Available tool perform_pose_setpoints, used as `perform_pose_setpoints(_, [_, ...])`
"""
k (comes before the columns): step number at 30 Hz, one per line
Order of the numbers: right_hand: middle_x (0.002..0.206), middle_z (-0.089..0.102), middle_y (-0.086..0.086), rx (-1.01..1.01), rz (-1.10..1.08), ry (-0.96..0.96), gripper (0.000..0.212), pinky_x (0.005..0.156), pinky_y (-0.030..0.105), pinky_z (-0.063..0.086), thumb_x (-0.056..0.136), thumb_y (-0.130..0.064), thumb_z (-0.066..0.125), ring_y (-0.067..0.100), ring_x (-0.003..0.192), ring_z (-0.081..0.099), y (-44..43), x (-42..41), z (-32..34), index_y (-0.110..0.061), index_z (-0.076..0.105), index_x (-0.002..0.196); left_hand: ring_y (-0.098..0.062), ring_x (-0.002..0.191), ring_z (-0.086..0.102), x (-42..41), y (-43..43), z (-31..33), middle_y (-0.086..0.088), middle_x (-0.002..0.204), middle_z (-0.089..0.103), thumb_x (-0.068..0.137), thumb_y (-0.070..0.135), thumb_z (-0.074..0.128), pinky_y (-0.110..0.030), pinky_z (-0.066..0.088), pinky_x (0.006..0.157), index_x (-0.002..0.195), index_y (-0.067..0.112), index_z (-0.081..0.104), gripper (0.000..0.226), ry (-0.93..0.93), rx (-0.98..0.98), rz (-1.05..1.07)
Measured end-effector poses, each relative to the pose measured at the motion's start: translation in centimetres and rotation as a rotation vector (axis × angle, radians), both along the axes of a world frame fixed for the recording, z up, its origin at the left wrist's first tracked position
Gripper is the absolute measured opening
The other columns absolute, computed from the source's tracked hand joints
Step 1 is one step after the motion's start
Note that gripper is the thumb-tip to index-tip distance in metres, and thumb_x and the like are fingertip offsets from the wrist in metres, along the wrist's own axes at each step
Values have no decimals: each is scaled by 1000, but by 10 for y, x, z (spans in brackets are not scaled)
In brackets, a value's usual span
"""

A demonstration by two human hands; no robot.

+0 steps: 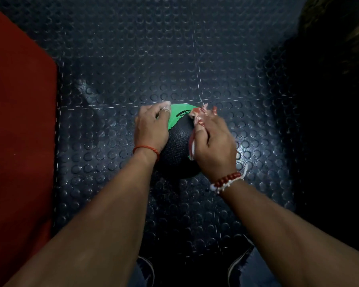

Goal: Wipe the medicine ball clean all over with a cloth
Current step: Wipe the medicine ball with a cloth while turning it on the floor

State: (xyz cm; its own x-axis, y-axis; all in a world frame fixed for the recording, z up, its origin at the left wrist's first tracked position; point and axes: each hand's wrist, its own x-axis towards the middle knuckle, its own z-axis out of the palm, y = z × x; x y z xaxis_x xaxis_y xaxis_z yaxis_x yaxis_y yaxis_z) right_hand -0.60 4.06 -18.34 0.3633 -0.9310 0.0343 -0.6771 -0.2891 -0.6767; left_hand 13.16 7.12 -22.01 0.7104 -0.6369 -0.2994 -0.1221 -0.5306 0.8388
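Two hands are on the medicine ball point(177, 139), which sits on the studded dark rubber floor point(133, 59) at the middle of the view, just ahead of the person's shoes point(147, 270) at 6 o'clock. The ball is black and pebbled, with a bright green panel point(180, 112) bearing dark print at its 12 o'clock edge.

The left grip point(150, 129) lies over the ball's 9 to 10 o'clock side, fingers curled over the curve and holding it. Something pale shows at the fingertips, but it is too small to tell what. A thin red thread bracelet point(146, 149) circles that wrist.

The right grip point(214, 143) covers the ball's 2 to 3 o'clock side, closed on a red-and-white cloth point(199, 114) — bunched and blurred at the fingertips, touching the edge of the green panel. A strip of it trails down between palm and ball. A red-beaded bracelet point(226, 181) with white threads sits on that wrist.

A red mat point(19, 121) runs along the floor at 9 o'clock, well apart from the ball. At 2 to 3 o'clock the frame falls into a dark bulk that cannot be made out.
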Motion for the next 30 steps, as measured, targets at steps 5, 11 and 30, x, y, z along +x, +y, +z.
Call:
perform_pose_setpoints(5, [125, 62, 1, -119, 199, 50, 34, 91, 27, 46, 91, -24, 48, 16, 113, 59, -8, -1, 2, -16, 68, 118, -23, 123, 53, -1, 4, -2, 2, 122, 52, 95, 40, 52, -40, 41, 109, 120, 32, 70, 32, -2, -17, -15])
perform_pose_setpoints(11, [106, 61, -2, 33, 8, 65, 28, 77, 28, 46, 97, -23, 45, 9, 86, 52, -21, -11, -5, -15, 67, 112, -24, 121, 54, -1, 2, -2, 5, 116, 49, 97, 37, 54, -39, 41, 108, 119, 30, 71, 29, -2, -22, -17])
perform_pose_setpoints(30, [122, 58, 2, 303, -185, -53, 38, 96, 38, 47, 99, -41, 37, 18, 109, 56, -9, -1, -19, -26, 59, 126, -20, 122, 54, -1, 7, -1, 6, 119, 52, 96, 40, 60, -37, 42, 109, 115, 30, 71, 24, -8, -30, -16])
